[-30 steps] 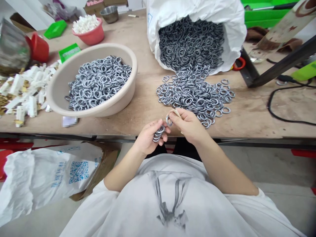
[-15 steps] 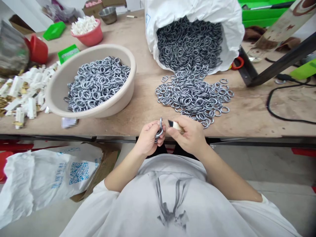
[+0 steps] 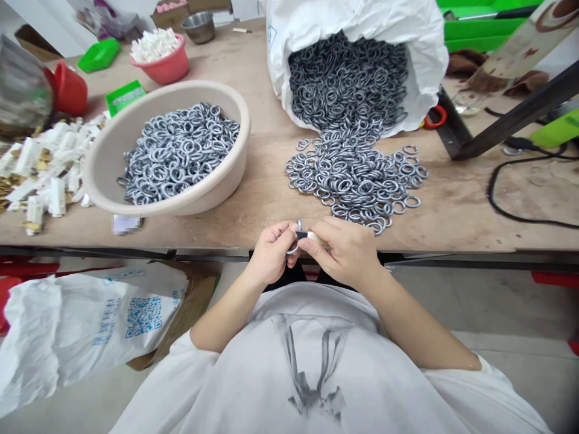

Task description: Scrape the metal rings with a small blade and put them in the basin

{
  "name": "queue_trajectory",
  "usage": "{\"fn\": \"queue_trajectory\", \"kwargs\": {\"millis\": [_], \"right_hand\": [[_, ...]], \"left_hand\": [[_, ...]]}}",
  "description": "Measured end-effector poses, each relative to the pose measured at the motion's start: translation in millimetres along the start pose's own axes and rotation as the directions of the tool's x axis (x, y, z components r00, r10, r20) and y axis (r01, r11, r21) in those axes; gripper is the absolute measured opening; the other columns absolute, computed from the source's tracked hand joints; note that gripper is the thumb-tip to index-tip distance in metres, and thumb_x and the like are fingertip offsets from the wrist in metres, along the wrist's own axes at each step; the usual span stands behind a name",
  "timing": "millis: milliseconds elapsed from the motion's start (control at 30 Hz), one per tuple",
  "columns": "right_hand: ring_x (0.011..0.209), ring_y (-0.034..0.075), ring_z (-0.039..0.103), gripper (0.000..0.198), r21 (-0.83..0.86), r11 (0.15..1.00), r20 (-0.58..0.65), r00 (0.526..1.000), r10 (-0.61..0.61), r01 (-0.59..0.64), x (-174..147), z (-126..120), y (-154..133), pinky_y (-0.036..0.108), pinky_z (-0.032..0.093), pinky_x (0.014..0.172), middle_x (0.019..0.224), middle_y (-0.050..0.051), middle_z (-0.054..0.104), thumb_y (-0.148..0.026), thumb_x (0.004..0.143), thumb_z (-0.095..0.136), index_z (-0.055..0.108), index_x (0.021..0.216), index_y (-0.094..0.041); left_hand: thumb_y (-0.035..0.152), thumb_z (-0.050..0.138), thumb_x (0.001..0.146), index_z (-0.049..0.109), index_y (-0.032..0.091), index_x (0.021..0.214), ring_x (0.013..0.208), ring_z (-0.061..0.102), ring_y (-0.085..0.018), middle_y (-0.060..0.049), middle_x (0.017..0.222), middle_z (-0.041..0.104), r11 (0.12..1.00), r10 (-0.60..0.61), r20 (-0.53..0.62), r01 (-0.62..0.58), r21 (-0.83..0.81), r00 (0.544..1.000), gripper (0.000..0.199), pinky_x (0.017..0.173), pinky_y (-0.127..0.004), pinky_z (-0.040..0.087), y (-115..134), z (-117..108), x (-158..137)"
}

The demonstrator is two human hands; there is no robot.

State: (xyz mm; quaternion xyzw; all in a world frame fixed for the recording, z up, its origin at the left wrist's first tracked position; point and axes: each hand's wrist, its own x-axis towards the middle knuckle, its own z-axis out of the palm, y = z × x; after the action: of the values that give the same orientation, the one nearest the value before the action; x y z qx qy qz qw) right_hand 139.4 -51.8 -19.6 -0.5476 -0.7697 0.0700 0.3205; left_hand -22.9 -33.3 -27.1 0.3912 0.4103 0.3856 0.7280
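Close to the table's front edge, my left hand [image 3: 272,252] pinches grey rings [image 3: 299,225] between thumb and fingers; one stands upright, and others are partly hidden in the palm. My right hand [image 3: 346,248] is closed around a short tool [image 3: 304,235] with a pale handle and a flat dark tip; I cannot tell its exact kind. The dark tip meets the held ring. Just beyond my right hand lies a loose pile of grey rings [image 3: 357,175], spilling from a white sack [image 3: 427,66] on its side.
A beige basin [image 3: 242,126] with many similar rings stands at the left. Farther left are white pieces [image 3: 29,158], a red cup [image 3: 72,89] and a pink bowl [image 3: 174,66]. A black metal bar [image 3: 497,123] and cable [image 3: 493,187] are at right. An empty-looking sack [image 3: 85,325] lies below.
My right hand has brought the tool left, so its dark tip now touches the ring in my left hand. Before, there was a small gap.
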Motion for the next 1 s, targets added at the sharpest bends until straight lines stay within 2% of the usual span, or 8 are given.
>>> {"fn": "queue_trajectory", "kwargs": {"millis": [133,267,500,600,667,733,833,1000], "right_hand": [[0.065,0.017,0.055,0.042,0.145,0.975,-0.079,0.981,0.179,-0.166,6.8,-1.8,12.6,0.029,0.03,0.06,0.07,0.004,0.062,-0.05,0.099,0.046,0.067,0.08,-0.02],[0.078,0.017,0.06,0.031,0.452,0.888,0.035,0.997,0.073,-0.081,9.8,-0.9,4.4,0.028,0.041,0.069,0.089,0.005,0.069,-0.049,0.088,0.065,0.069,0.097,-0.02],[0.063,0.014,0.049,0.049,0.677,0.695,0.067,0.961,0.269,-0.242,18.5,2.9,1.3,0.028,0.038,0.061,0.064,0.0,0.056,-0.063,0.089,0.056,0.063,0.068,-0.019],[0.06,0.014,0.044,0.049,0.693,0.669,-0.017,0.922,0.388,-0.269,16.2,3.6,13.5,0.028,0.035,0.058,0.061,-0.002,0.048,-0.065,0.086,0.06,0.06,0.067,-0.02],[0.06,0.013,0.042,0.046,0.686,0.672,-0.05,0.904,0.426,-0.279,11.4,4.1,22.5,0.028,0.033,0.057,0.061,-0.002,0.046,-0.062,0.087,0.061,0.058,0.068,-0.021],[0.06,0.014,0.043,0.042,0.673,0.683,-0.068,0.896,0.438,-0.283,5.5,4.7,30.7,0.027,0.033,0.057,0.062,-0.002,0.047,-0.057,0.089,0.061,0.058,0.068,-0.021],[0.059,0.013,0.043,0.039,0.633,0.727,-0.111,0.898,0.425,-0.266,-2.4,4.6,41.3,0.028,0.034,0.057,0.063,-0.002,0.05,-0.052,0.091,0.061,0.058,0.068,-0.021],[0.06,0.015,0.047,0.03,0.504,0.838,-0.271,0.883,0.384,-0.21,-11.6,-0.3,57.8,0.03,0.037,0.059,0.063,-0.001,0.054,-0.044,0.092,0.062,0.063,0.073,-0.021]], "left_hand": [[0.053,0.072,0.076,0.055,0.016,0.068,0.036,0.034,-0.004,0.007,0.047,0.041,0.998,-0.06,0.1,0.057,0.039,0.993,0.042,0.034,-0.017,0.028,-4.3,-2.3,-1.5],[0.055,0.073,0.076,0.053,0.017,0.069,0.039,0.036,-0.005,0.007,0.049,0.041,0.998,-0.024,0.114,0.018,0.054,0.993,0.043,0.036,-0.018,0.03,-5.2,-4.9,0.8],[0.055,0.063,0.086,0.057,0.017,0.069,0.041,0.04,-0.007,0.004,0.051,0.047,0.904,0.023,0.221,-0.114,0.412,0.975,0.043,0.042,-0.02,0.03,34.9,-7.0,-7.4],[0.049,0.061,0.089,0.062,0.017,0.071,0.048,0.046,-0.01,0.002,0.056,0.053,0.695,0.37,0.08,-0.333,0.637,0.926,0.036,0.051,-0.023,0.036,81.6,-17.8,-4.8],[0.039,0.057,0.093,0.064,0.018,0.077,0.06,0.052,-0.012,0.0,0.064,0.059,0.391,0.68,-0.008,-0.353,0.85,0.733,0.027,0.066,-0.026,0.043,117.0,-31.0,4.2],[0.031,0.058,0.092,0.067,0.018,0.091,0.079,0.057,-0.016,-0.002,0.083,0.068,0.079,0.823,0.022,-0.153,0.985,0.567,0.016,0.083,-0.031,0.044,148.1,-47.4,17.2],[0.031,0.053,0.093,0.07,0.018,0.109,0.098,0.057,-0.024,-0.009,0.11,0.069,-0.086,0.748,-0.006,0.106,0.991,0.664,0.026,0.095,-0.041,0.042,176.7,-72.0,39.0],[0.02,0.061,0.084,0.075,0.019,0.095,0.098,0.055,-0.025,-0.007,0.103,0.069,-0.053,0.698,-0.077,0.159,0.986,0.712,0.018,0.099,-0.042,0.039,183.6,-99.5,67.0]]}}
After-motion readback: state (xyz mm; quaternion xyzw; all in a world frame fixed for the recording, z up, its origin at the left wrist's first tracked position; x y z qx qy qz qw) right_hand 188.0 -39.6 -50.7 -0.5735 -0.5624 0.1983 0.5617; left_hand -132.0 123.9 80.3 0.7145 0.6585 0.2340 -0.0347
